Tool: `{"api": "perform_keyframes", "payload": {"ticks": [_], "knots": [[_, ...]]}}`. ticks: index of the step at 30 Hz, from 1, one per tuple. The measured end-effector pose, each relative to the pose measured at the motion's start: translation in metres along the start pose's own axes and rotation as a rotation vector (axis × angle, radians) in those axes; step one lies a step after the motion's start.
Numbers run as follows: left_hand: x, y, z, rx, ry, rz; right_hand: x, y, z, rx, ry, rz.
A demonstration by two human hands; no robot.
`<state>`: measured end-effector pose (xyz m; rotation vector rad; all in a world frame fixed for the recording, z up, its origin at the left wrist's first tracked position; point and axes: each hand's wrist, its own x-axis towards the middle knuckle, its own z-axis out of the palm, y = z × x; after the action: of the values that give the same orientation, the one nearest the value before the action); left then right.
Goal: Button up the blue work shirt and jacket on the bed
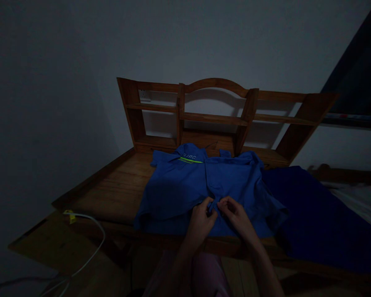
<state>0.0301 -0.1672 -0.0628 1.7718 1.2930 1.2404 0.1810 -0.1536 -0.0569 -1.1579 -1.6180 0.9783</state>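
Note:
A blue short-sleeved shirt [176,185] lies spread on a wooden desk, its collar toward the shelf and a light green stripe with lettering on its chest. My left hand [202,216] is closed on the shirt's front edge near the hem, thumb and forefinger pinching the cloth. Close beside it, my right hand [231,209] has its fingertips pressed together at the same front edge. Dim light hides whether a button sits between the fingers.
A wooden shelf unit [214,119] stands along the desk's back. Dark blue cloth [321,222] covers the right side. Bare desk top [114,181] shows at left. A white cable [95,222] with a yellow tag hangs at the lower left.

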Motion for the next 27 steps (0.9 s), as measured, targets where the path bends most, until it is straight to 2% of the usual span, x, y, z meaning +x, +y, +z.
{"api": "perform_keyframes", "payload": {"ticks": [27], "knots": [[0.0007,-0.0021,0.0016,0.009,-0.010,-0.019,0.0004,0.0005,0.0001,0.012,-0.017,0.013]]}}
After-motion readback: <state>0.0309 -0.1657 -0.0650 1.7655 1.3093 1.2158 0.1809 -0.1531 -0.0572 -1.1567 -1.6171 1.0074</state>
